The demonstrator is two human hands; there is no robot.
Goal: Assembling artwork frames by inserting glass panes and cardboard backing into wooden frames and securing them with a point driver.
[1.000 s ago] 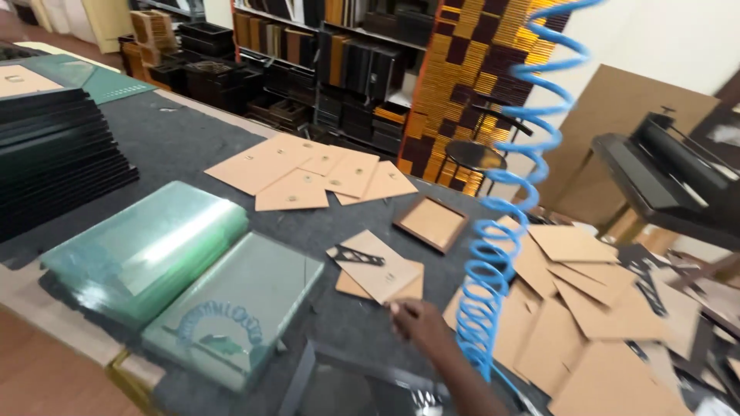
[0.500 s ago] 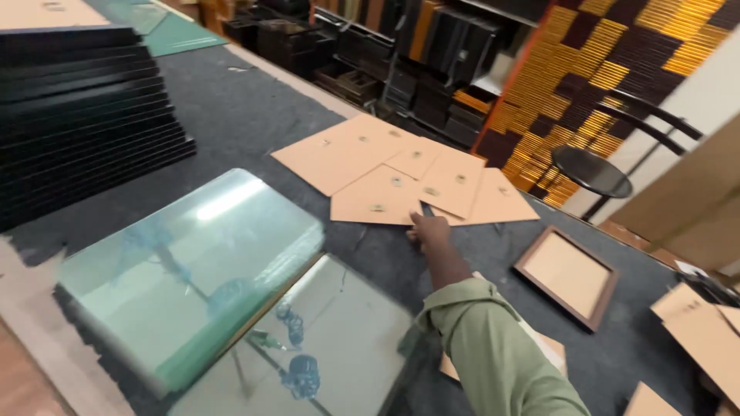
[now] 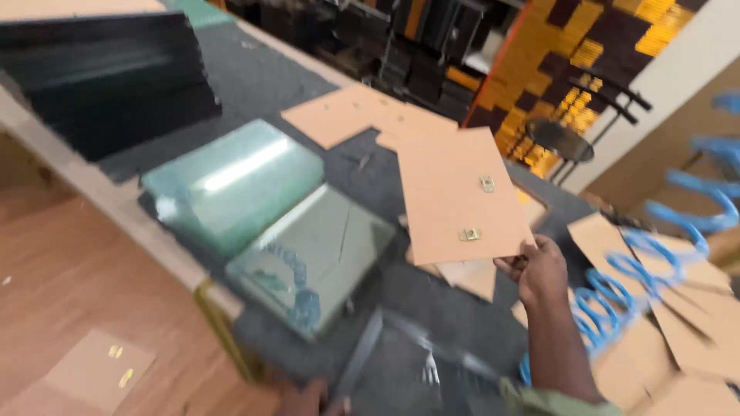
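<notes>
Tan backing board (image 3: 455, 196) lifted, clips up

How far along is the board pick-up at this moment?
Done: one tan backing board with two small metal hangers is off the table, gripped at its near corner by the right hand. In hand: that board, held above the grey table. The left hand shows only at the bottom edge, blurred. Left: more boards lie flat beyond, the glass stacks sit untouched.
</notes>
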